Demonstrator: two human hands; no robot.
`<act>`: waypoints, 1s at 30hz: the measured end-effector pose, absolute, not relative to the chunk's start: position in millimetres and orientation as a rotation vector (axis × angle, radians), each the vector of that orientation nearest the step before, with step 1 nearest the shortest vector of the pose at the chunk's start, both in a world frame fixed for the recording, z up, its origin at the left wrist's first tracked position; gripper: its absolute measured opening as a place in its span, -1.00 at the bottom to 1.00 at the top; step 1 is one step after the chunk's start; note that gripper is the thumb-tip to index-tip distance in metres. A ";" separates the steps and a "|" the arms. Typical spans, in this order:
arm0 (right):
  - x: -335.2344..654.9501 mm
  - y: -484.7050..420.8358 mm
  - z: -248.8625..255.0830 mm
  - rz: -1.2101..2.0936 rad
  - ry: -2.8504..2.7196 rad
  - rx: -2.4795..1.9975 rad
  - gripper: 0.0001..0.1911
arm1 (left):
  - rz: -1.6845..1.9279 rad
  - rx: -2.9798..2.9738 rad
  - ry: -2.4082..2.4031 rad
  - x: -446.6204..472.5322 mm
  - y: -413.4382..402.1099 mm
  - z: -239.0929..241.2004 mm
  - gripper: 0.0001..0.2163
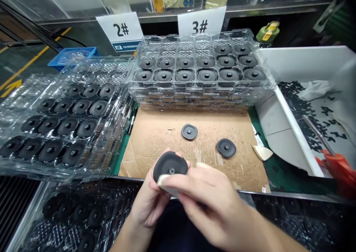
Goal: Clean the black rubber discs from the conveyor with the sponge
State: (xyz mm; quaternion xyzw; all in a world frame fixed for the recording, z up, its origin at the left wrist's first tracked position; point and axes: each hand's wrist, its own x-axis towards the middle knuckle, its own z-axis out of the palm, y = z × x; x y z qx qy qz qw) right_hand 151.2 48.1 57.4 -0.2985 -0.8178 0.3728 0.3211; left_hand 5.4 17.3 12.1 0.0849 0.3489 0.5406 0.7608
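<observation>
Yellow floor stripes (47, 51) run past the far left of this green-topped workbench (289, 174). Leftmost, a clear plastic tray (41, 171) carries rows of black discs (50, 150). Over the near edge of a brown cardboard sheet (211, 120), the left hand (148, 203) grips a black, rounded-square disc with a small central hub (169, 160) by its rim. The right hand (215, 196) pinches a pale, flat wedge (164, 180) between thumb and fingers, its tip at the disc's near edge. Two similar loose discs (189, 131) lie on the cardboard; beside its right edge rests a second pale wedge (263, 153). Farther right, a white bin (269, 113) holds small black parts (295, 114). I'd judge the step as wiping or scraping the disc; the next move calls for a steady left hold and light, even pressure.
</observation>
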 end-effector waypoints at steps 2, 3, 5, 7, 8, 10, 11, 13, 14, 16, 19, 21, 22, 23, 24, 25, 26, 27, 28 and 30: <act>160.8 44.8 59.1 0.997 -2.166 -0.950 -0.70 | 1.162 0.191 0.729 -0.7 17.7 10.5 -0.56; 163.7 44.8 59.8 0.936 -2.158 -1.068 -0.70 | 1.165 0.183 0.720 -2.5 17.6 9.5 -0.56; 163.9 49.7 60.3 0.749 -2.151 -1.190 -0.70 | 1.169 0.161 0.699 -4.0 17.4 8.4 -0.61; 158.2 60.4 59.4 0.662 -2.209 -1.024 -0.69 | 1.141 0.151 0.656 -4.3 17.9 8.7 -0.59; 154.5 66.6 58.4 0.697 -2.247 -0.886 -0.69 | 1.123 0.158 0.643 -4.9 18.7 9.3 -0.56; 147.1 77.9 56.0 0.823 -2.288 -0.724 -0.68 | 1.101 0.199 0.641 -7.3 21.2 10.4 -0.50; 143.6 81.9 54.8 0.860 -2.293 -0.757 -0.67 | 1.099 0.223 0.644 -8.9 22.9 10.6 -0.50; 136.7 86.4 52.5 0.827 -2.296 -0.898 -0.69 | 1.082 0.236 0.651 -12.6 26.8 9.3 -0.61; 133.3 87.8 51.1 0.797 -2.304 -0.894 -0.69 | 1.060 0.216 0.648 -14.4 28.7 7.7 -0.67; 126.7 92.3 47.1 0.837 -2.312 -0.761 -0.69 | 1.062 0.158 0.652 -18.2 31.9 2.6 -0.73; 117.7 112.1 33.7 1.084 -2.137 -0.828 -0.68 | 1.128 0.104 0.622 -26.3 35.4 -7.8 -0.67; 109.9 131.9 17.4 1.162 -1.975 -1.107 -0.71 | 1.164 0.069 0.565 -33.3 37.8 -14.5 -0.56; 104.7 141.3 7.0 1.178 -1.937 -1.203 -0.73 | 1.166 0.044 0.538 -36.8 39.5 -17.3 -0.53; 98.6 149.4 -4.6 1.190 -1.938 -1.253 -0.74 | 1.174 0.021 0.517 -40.2 41.8 -19.7 -0.51; 91.7 155.5 -16.9 1.210 -1.967 -1.261 -0.74 | 1.182 0.000 0.503 -43.2 44.5 -21.6 -0.50; 84.7 159.2 -29.1 1.232 -2.002 -1.242 -0.73 | 1.181 -0.019 0.488 -45.9 47.8 -23.1 -0.50; 78.2 160.9 -40.1 1.251 -2.027 -1.225 -0.72 | 1.181 -0.042 0.472 -48.1 51.5 -24.2 -0.51; 72.7 160.8 -49.3 1.256 -2.034 -1.224 -0.70 | 1.180 -0.068 0.457 -50.0 55.5 -24.9 -0.52; 68.9 159.6 -55.6 1.250 -2.027 -1.237 -0.67 | 1.180 -0.092 0.443 -51.5 59.5 -25.2 -0.52; 67.0 156.5 -58.4 1.222 -1.989 -1.277 -0.63 | 1.195 -0.119 0.430 -53.5 67.1 -24.4 -0.54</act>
